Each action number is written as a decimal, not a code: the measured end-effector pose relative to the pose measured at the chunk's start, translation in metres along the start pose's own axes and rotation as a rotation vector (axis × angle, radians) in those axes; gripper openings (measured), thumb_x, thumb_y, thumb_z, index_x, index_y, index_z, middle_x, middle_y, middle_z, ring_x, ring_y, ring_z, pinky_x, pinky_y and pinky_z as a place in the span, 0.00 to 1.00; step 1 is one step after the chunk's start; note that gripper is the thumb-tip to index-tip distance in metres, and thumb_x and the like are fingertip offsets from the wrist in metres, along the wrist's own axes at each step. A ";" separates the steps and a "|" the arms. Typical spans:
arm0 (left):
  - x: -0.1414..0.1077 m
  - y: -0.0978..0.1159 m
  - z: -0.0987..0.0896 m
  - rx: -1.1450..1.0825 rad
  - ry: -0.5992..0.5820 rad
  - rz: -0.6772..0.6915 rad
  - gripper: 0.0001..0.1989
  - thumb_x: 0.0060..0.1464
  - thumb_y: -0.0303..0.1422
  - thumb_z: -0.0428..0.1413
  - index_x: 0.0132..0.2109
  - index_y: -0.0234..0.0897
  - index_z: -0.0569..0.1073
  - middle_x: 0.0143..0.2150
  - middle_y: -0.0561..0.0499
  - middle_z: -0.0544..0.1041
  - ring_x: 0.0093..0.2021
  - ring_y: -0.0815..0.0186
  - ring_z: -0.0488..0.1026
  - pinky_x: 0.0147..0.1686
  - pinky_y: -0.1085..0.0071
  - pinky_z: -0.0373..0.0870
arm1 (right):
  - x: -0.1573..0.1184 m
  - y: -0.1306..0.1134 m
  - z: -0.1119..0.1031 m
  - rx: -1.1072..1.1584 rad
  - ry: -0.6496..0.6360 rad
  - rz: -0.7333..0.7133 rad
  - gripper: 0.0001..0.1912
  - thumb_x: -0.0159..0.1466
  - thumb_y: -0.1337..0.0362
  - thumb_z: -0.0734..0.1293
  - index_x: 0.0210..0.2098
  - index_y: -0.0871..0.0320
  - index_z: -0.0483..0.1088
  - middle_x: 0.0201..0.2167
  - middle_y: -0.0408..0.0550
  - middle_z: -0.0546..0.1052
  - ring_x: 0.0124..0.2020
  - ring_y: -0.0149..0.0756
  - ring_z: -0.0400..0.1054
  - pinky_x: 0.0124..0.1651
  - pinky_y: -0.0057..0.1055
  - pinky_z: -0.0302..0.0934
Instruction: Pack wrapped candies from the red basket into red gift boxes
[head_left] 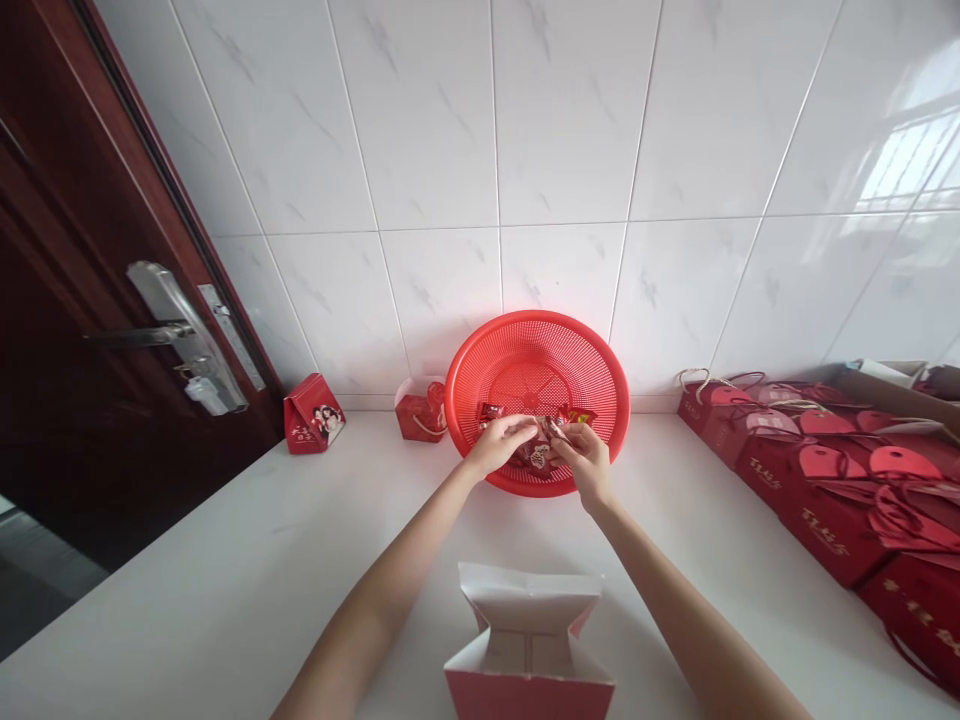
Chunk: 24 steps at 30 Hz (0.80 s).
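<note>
My right hand [586, 460] pinches a small wrapped candy [553, 430] over the red plastic basket [538, 318]. Facing it, my left hand [504, 445] has its thumb and fingers drawn together just left of that candy; what they hold, if anything, cannot be made out. More wrapped candies [540, 458] lie in the bottom of the basket, partly hidden by both hands. The basket is tilted toward me against the tiled wall. Between my forearms stands a red box with a white inside [529, 690], its top unfolded.
Left of the basket are a small red box with a cord handle [421, 415] and a closed red box with a picture [315, 415]. Several red gift boxes [806, 500] line the right side, near a cardboard carton [877, 385]. A dark door [90, 250] is at the left.
</note>
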<state>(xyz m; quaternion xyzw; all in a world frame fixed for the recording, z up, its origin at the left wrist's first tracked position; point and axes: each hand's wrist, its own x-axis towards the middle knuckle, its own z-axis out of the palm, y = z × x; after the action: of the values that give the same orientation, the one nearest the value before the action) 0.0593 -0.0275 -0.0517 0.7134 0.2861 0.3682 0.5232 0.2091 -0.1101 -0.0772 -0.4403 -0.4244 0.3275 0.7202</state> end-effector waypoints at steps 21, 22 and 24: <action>-0.008 0.022 0.012 -0.072 0.066 0.121 0.23 0.46 0.36 0.69 0.49 0.32 0.79 0.50 0.40 0.82 0.48 0.55 0.80 0.50 0.59 0.76 | -0.003 -0.027 0.006 0.023 -0.023 -0.034 0.20 0.53 0.48 0.76 0.34 0.57 0.74 0.31 0.49 0.80 0.33 0.41 0.74 0.36 0.37 0.71; -0.008 0.023 0.012 -0.074 0.074 0.118 0.23 0.45 0.36 0.69 0.49 0.32 0.79 0.50 0.40 0.82 0.48 0.55 0.80 0.50 0.59 0.76 | -0.003 -0.028 0.006 0.025 -0.025 -0.035 0.21 0.52 0.48 0.76 0.33 0.57 0.74 0.30 0.48 0.79 0.32 0.41 0.74 0.35 0.37 0.71; -0.009 0.025 0.013 -0.084 0.072 0.101 0.24 0.44 0.36 0.69 0.49 0.32 0.79 0.49 0.41 0.82 0.48 0.54 0.80 0.50 0.59 0.76 | -0.004 -0.032 0.006 0.027 -0.033 -0.045 0.21 0.52 0.48 0.77 0.33 0.57 0.73 0.30 0.47 0.79 0.31 0.40 0.74 0.35 0.36 0.70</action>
<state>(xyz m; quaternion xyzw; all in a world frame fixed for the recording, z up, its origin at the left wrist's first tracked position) 0.0655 -0.0488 -0.0321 0.6905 0.2527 0.4310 0.5230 0.2055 -0.1242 -0.0481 -0.4155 -0.4412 0.3242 0.7264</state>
